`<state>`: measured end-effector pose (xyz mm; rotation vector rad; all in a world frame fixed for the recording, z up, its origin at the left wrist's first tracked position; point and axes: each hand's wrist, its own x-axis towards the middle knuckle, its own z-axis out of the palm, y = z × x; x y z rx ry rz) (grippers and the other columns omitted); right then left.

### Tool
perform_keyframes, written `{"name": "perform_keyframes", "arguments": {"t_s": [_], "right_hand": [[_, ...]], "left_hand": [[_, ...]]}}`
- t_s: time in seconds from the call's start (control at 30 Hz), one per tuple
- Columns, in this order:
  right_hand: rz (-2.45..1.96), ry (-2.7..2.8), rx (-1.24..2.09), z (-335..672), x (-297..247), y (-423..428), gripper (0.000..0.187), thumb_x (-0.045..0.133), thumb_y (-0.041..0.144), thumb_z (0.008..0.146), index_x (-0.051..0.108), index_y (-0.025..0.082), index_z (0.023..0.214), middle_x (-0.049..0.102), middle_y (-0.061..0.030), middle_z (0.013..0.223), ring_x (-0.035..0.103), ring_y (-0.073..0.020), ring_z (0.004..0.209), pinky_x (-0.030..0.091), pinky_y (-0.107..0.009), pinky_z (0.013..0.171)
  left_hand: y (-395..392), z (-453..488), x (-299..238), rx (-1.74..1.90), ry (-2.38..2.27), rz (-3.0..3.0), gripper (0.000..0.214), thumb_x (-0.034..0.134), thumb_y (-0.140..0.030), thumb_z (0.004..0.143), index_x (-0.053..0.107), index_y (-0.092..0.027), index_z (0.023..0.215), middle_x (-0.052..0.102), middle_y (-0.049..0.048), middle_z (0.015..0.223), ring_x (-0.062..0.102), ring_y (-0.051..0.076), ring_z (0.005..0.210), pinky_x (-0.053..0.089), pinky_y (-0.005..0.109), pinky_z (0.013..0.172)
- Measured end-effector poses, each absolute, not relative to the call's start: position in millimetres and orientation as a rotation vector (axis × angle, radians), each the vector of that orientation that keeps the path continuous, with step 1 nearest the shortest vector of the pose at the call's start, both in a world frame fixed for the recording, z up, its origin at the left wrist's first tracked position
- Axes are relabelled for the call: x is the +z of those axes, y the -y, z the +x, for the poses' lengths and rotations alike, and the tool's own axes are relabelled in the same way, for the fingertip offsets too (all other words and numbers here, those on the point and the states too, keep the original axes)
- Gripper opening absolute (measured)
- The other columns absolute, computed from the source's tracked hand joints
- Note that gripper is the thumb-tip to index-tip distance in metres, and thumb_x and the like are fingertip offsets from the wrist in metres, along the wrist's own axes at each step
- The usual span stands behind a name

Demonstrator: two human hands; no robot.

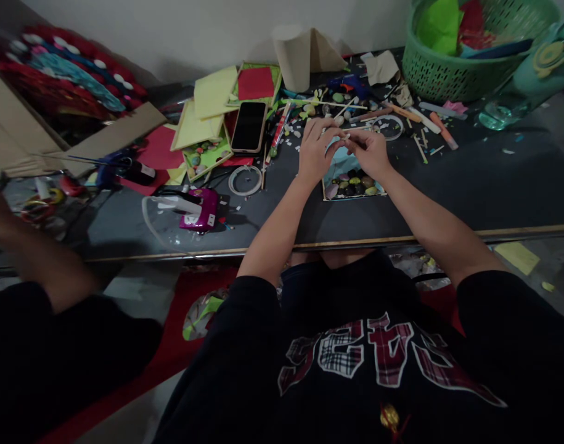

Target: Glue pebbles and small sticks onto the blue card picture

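My left hand (315, 148) and my right hand (370, 151) meet over a small card (351, 182) with a blue upper part and several coloured pebbles glued along its lower edge. Both hands have their fingers pinched together on a small pale piece (347, 137) held between them above the card; I cannot make out what it is. The card lies flat on the dark table (471, 185), near its front edge.
A phone (249, 126) lies on coloured paper sheets at the left. A purple tool (199, 208), tape rings, sticks and scraps litter the table. A paper roll (292, 57) and a green basket (452, 61) stand at the back. Another person's arm (36, 259) is at the left.
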<state>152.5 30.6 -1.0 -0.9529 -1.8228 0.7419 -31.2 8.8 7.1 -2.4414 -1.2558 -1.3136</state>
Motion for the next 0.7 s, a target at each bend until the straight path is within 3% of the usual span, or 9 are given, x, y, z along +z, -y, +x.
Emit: {"name": "perform_keyframes", "arguments": {"t_s": [0.23, 0.43, 0.7], "right_hand": [[-0.970, 1.817, 0.739, 152, -1, -31, 0.032, 0.065, 0.048, 0.092, 0.075, 0.023, 0.107, 0.073, -0.0061, 0.087, 0.068, -0.0200, 0.072, 0.059, -0.040, 0.073], [-1.026, 1.917, 0.632, 151, 11, -19, 0.028, 0.065, 0.043, 0.092, 0.077, 0.021, 0.105, 0.075, -0.0063, 0.091, 0.070, -0.0226, 0.082, 0.057, -0.041, 0.082], [-1.094, 2.034, 0.463, 152, 23, -9, 0.033, 0.056, 0.050, 0.096, 0.077, 0.025, 0.096, 0.076, -0.0032, 0.087, 0.070, -0.0238, 0.083, 0.053, -0.039, 0.084]], "left_hand": [[-11, -27, 6, -1.379, 1.247, -2.394, 0.050, 0.029, -0.063, 0.101, 0.060, -0.024, 0.096, 0.067, 0.0092, 0.107, 0.060, 0.024, 0.115, 0.049, 0.049, 0.099], [-11, -28, 5, -1.358, 1.273, -2.446, 0.047, 0.026, -0.057, 0.104, 0.060, -0.025, 0.107, 0.068, 0.0087, 0.107, 0.063, 0.025, 0.116, 0.049, 0.047, 0.102], [-3, -31, 13, -1.223, 1.329, -2.539, 0.049, 0.029, -0.059, 0.102, 0.061, -0.021, 0.098, 0.070, 0.0128, 0.104, 0.062, 0.029, 0.117, 0.047, 0.049, 0.103]]}}
